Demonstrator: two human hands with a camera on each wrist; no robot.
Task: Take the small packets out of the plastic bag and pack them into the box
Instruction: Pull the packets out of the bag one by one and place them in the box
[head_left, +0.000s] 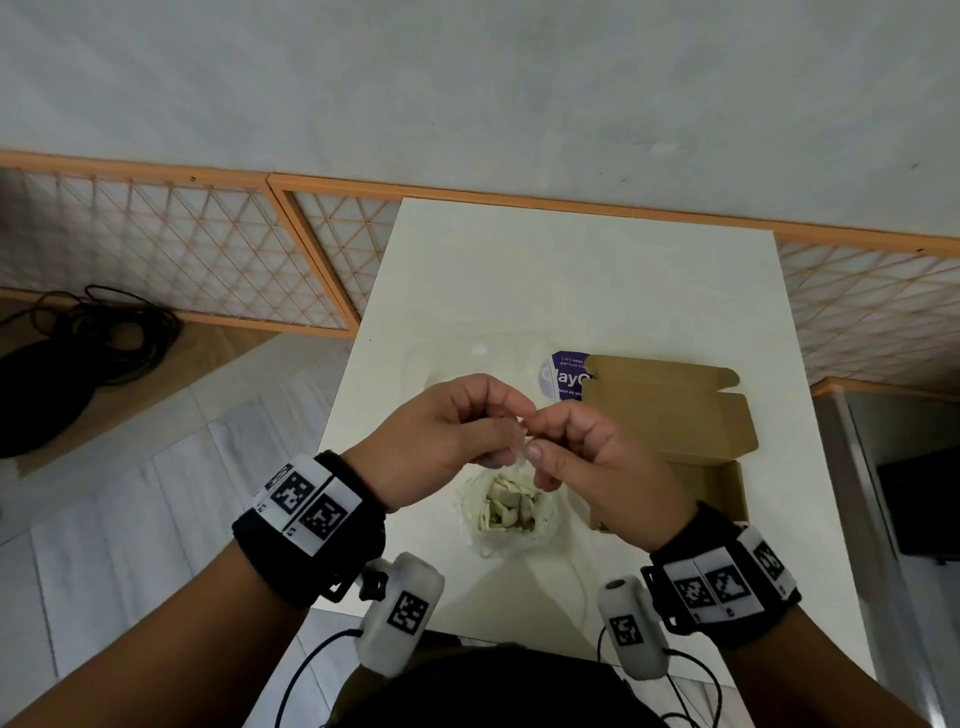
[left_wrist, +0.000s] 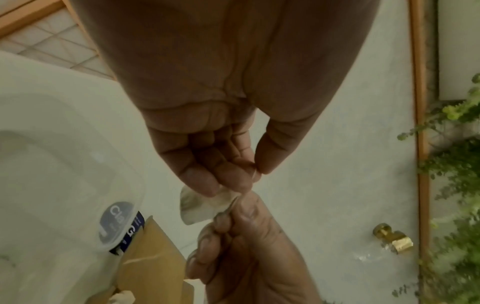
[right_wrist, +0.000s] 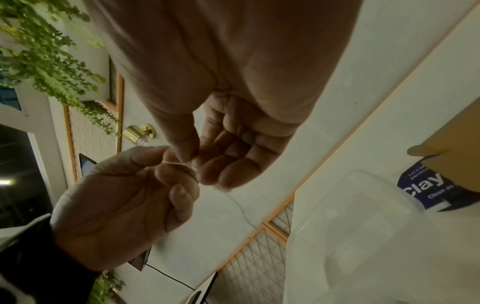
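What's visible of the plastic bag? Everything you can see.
The plastic bag is clear, thin, crinkled film, hanging over the white table with pale packets bunched in its bottom. Its top is gathered and pinched between the left hand and right hand. It hangs left of the open cardboard box.

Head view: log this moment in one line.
both hands pinch plastic bag top | left hand, right hand | packets inside | box open
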